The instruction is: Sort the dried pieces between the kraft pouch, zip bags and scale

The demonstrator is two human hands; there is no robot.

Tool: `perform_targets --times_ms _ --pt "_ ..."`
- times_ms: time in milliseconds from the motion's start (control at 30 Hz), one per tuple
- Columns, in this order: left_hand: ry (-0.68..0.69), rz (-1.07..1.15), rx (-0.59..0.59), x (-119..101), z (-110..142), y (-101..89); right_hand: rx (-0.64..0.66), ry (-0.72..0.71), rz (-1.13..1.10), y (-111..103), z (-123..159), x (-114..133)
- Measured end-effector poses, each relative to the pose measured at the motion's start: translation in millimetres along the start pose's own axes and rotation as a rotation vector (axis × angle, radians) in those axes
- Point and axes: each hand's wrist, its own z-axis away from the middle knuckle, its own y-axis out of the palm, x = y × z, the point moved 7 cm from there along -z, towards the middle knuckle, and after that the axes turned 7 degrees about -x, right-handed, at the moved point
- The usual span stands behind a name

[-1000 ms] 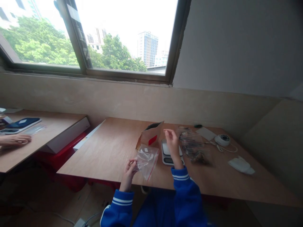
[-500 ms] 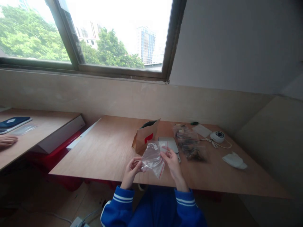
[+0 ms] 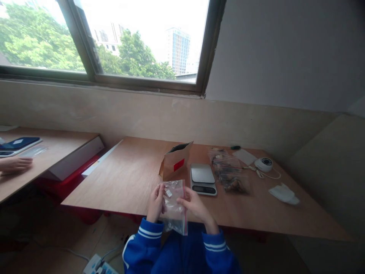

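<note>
Clear zip bag point(image 3: 173, 211) held up at the near edge of the table point(image 3: 122, 179), red-striped edge to the right, small white label point(image 3: 169, 193) on the film. Left hand point(image 3: 156, 202) nearly closed, fingers curled on the bag's left side; right hand point(image 3: 194, 204) part-closed, thumb and fingers pinching near the stripe. Step in hand looks like working the bag's edge; next move calls for a light, sure pinch on limp film. Beyond: paper bag point(image 3: 169, 167) upright, mouth open; scale point(image 3: 202, 174) to its right, then filled clear bags point(image 3: 236, 184).
</note>
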Motion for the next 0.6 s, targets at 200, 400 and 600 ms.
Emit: perform_targets --times_ms 200,400,600 --pt "0.125 -0.107 -0.109 -11.0 -8.0 -24.0 0.030 -0.012 0.144 -21.3 5.1 -4.9" --pt "0.192 -0.402 -0.230 -43.2 -59.3 -95.8 -0.559 -0.305 0.709 -196.3 -6.0 8.9" --pt "0.317 -0.740 -0.403 -60.5 -130.8 -128.0 -0.694 -0.247 1.356 -315.2 -24.0 16.6"
